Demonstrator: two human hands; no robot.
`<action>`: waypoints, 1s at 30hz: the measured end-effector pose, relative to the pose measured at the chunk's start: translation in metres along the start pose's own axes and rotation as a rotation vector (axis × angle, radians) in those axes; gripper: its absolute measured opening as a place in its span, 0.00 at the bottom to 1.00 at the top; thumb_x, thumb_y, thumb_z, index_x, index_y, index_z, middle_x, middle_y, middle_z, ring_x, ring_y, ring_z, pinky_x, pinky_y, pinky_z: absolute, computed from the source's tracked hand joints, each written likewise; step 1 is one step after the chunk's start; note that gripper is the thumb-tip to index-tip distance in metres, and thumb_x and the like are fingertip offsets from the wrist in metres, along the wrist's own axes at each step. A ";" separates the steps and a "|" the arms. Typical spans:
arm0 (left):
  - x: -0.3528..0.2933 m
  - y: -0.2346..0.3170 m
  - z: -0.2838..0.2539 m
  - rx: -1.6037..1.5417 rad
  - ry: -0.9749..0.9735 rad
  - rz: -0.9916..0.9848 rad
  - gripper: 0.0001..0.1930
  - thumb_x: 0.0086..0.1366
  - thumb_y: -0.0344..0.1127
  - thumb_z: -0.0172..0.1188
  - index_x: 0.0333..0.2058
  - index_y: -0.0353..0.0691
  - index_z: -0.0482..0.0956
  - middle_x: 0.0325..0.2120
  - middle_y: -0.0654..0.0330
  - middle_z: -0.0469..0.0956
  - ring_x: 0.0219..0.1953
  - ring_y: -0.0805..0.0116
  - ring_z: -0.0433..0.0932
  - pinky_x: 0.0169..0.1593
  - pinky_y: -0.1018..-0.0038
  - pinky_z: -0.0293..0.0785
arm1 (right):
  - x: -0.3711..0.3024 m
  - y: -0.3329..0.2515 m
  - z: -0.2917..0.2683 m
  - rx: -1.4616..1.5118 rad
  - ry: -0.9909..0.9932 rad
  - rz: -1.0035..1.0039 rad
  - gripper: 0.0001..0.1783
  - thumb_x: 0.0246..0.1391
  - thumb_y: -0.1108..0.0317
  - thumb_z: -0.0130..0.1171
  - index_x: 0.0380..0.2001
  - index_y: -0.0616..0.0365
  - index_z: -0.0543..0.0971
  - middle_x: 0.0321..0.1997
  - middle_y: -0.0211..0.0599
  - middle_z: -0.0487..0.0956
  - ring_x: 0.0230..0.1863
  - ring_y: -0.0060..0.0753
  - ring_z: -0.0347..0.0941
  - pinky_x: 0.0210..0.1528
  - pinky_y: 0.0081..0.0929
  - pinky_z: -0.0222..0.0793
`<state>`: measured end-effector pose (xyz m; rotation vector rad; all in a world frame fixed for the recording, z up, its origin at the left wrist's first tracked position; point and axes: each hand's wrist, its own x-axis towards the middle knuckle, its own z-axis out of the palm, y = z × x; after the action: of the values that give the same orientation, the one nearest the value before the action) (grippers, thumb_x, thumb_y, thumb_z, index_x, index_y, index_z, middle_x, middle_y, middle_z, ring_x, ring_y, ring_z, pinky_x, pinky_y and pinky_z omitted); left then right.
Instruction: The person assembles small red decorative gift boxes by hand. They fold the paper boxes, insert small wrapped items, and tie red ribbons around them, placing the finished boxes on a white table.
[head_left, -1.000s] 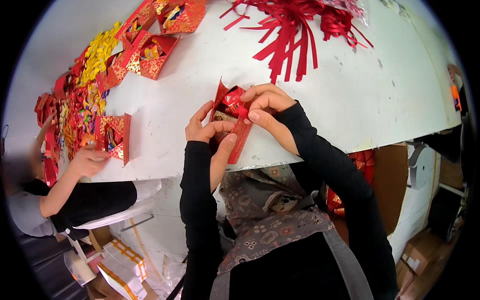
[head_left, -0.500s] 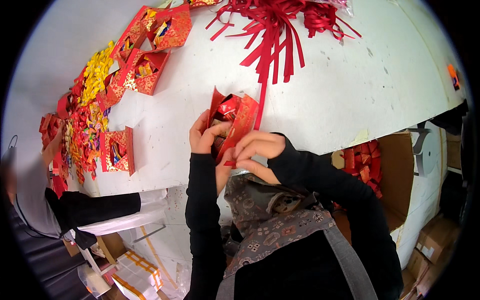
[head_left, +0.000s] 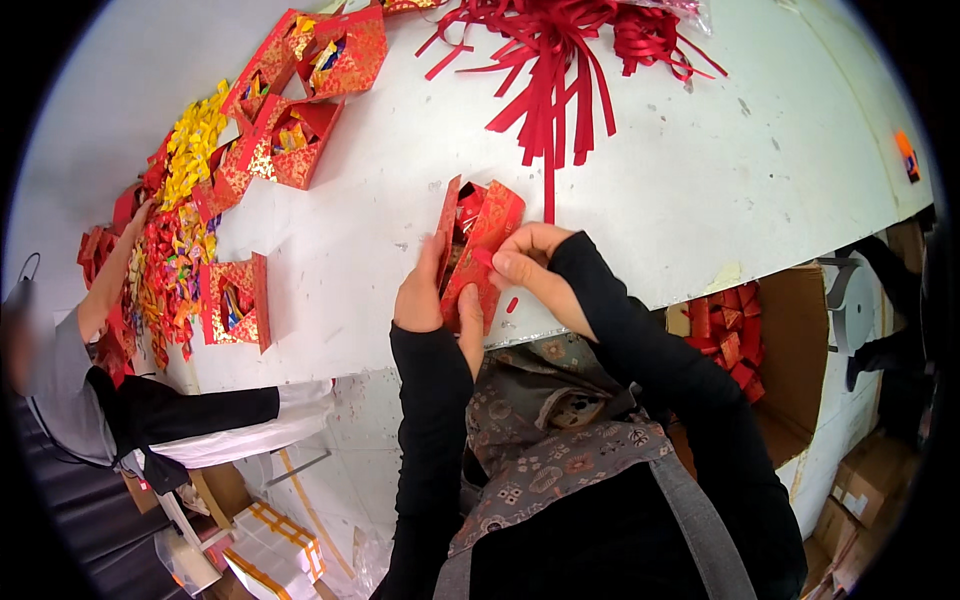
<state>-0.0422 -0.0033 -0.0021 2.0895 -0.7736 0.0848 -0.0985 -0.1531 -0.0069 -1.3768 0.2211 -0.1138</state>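
Observation:
My left hand (head_left: 425, 295) is closed round a small red gift box (head_left: 492, 222) with gold print, held tilted above the table near its front edge. Wrapped sweets (head_left: 467, 210) show inside its partly open top. At the box's right side, my right hand (head_left: 545, 270) pinches the end of a red ribbon (head_left: 484, 257). Another stretch of red ribbon (head_left: 549, 190) runs from the pile down to behind my right hand; whether it is the same strip is hidden. A short red scrap (head_left: 512, 304) lies just below that hand.
Red ribbons (head_left: 560, 70) are heaped at the far side. Filled red boxes (head_left: 290, 140) and piles of yellow (head_left: 195, 140) and mixed sweets (head_left: 185, 260) lie left, where a co-worker's arm (head_left: 115, 265) reaches in. A carton (head_left: 800, 370) of red packs stands at right.
Both hands and the box have shifted slightly right, and my left fingers have moved off the box's opening to its side. The red scrap now shows on the table. The co-worker's arm has reached farther in.

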 end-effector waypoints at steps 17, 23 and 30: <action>-0.003 0.002 0.000 -0.169 -0.042 -0.216 0.30 0.53 0.29 0.62 0.55 0.31 0.62 0.47 0.49 0.71 0.48 0.65 0.71 0.51 0.72 0.67 | 0.031 -0.006 -0.022 -0.476 -0.041 -0.373 0.07 0.58 0.67 0.48 0.30 0.59 0.67 0.51 0.42 0.71 0.43 0.27 0.68 0.47 0.24 0.63; -0.011 -0.002 -0.002 -0.134 -0.036 -0.211 0.26 0.57 0.31 0.59 0.54 0.32 0.65 0.45 0.49 0.74 0.45 0.70 0.73 0.49 0.75 0.67 | 0.022 -0.005 -0.013 -0.083 0.092 -0.253 0.07 0.59 0.67 0.45 0.32 0.59 0.68 0.43 0.40 0.75 0.39 0.18 0.67 0.39 0.18 0.64; -0.017 0.000 -0.006 -0.166 -0.060 -0.269 0.24 0.57 0.31 0.60 0.53 0.35 0.68 0.46 0.50 0.74 0.44 0.70 0.73 0.49 0.75 0.68 | -0.028 -0.018 0.006 -0.116 -0.052 0.138 0.09 0.56 0.67 0.52 0.26 0.61 0.72 0.21 0.26 0.70 0.25 0.15 0.64 0.30 0.16 0.63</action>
<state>-0.0542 0.0096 -0.0042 2.0245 -0.5094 -0.1839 -0.1236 -0.1444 0.0141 -1.4738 0.2819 0.0510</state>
